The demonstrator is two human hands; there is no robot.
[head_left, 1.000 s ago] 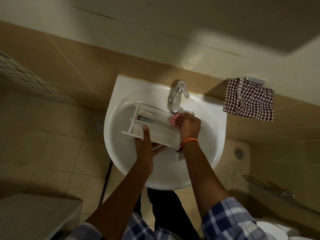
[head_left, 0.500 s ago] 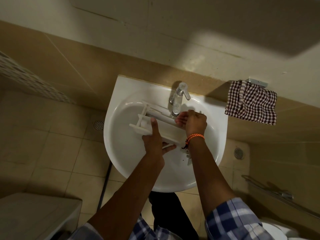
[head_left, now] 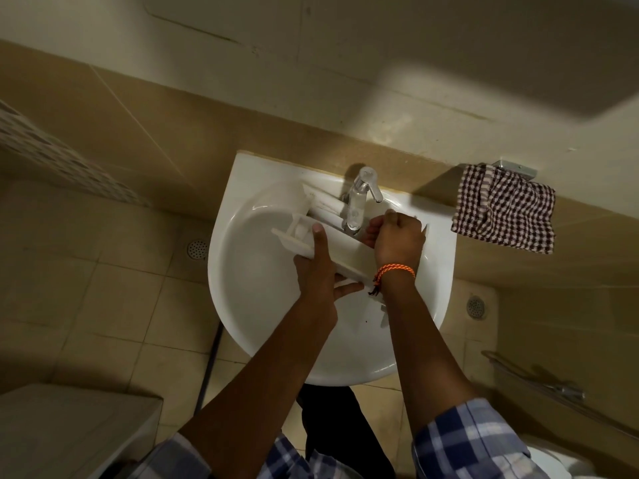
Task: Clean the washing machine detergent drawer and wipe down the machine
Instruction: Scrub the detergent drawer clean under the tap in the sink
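Drawer (head_left: 345, 247) over sink (head_left: 242, 305) — left hand (head_left: 316, 271) grips | right hand (head_left: 397, 236) inside

White washbasin (head_left: 249, 305) holding a white detergent drawer (head_left: 349, 247); chrome-silver tap (head_left: 358, 202) above it. Towel (head_left: 505, 212) on the wall — dark brown and white checks. Bracelet (head_left: 394, 271) on the right wrist — orange thread with a dark knot. Shirt sleeves (head_left: 473, 440) in blue and white plaid. Floor tiles (head_left: 103, 305) beige; wall (head_left: 138, 108) tan below, off-white above.
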